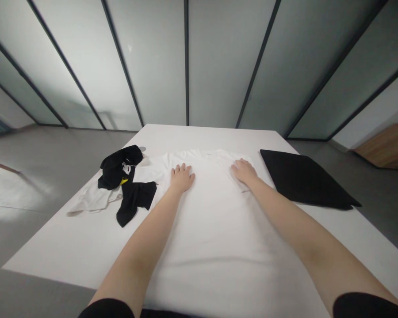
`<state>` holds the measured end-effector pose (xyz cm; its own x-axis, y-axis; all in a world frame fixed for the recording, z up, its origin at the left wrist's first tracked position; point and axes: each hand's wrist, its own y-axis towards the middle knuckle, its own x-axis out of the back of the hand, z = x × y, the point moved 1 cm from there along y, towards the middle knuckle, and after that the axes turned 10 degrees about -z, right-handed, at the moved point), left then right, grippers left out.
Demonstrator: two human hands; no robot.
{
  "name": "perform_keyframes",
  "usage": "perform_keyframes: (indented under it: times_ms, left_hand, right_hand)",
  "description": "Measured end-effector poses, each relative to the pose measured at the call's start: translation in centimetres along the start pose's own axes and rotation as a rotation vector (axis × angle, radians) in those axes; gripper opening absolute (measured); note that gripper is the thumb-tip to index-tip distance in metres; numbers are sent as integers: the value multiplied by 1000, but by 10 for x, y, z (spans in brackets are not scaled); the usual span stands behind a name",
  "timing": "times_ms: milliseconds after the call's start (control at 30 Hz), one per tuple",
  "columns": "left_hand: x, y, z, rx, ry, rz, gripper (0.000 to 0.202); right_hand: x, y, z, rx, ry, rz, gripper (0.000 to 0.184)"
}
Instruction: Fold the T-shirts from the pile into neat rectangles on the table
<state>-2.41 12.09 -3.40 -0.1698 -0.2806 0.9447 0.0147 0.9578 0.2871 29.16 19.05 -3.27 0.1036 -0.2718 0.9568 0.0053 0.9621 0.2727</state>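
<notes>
Two open palms, left hand (181,178) and right hand (244,172), press flat on a white T-shirt (208,221), gripping nothing; crumpled black clothing (121,168) lies near the left hand

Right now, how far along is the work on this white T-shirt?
Done: the white T-shirt lies spread flat, collar away. In hand: the left hand and right hand rest palm-down on it. Remaining: a black garment and a pale garment lie bunched beside it, untouched.

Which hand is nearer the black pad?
Right. The right hand rests on the white T-shirt, just left of the black pad, not touching; the left hand lies farther left.
</notes>
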Motion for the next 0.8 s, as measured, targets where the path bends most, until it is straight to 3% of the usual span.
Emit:
perform_keyframes:
  times_ms: [133,467,600,800]
  left_hand:
    - [0,0,1,-1,-4,10,56]
    - [-1,0,0,5,-2,18,57]
    - [0,2,-1,-5,-1,2,53]
    - [1,2,-2,-89,-58,6,47]
  right_hand:
    - [-8,-1,-2,15,-65,104,63]
    - [-6,29,-20,-135,-57,118,66]
    - [-6,47,-2,-185,-129,94,58]
    - [-22,51,31,-9,-7,85,60]
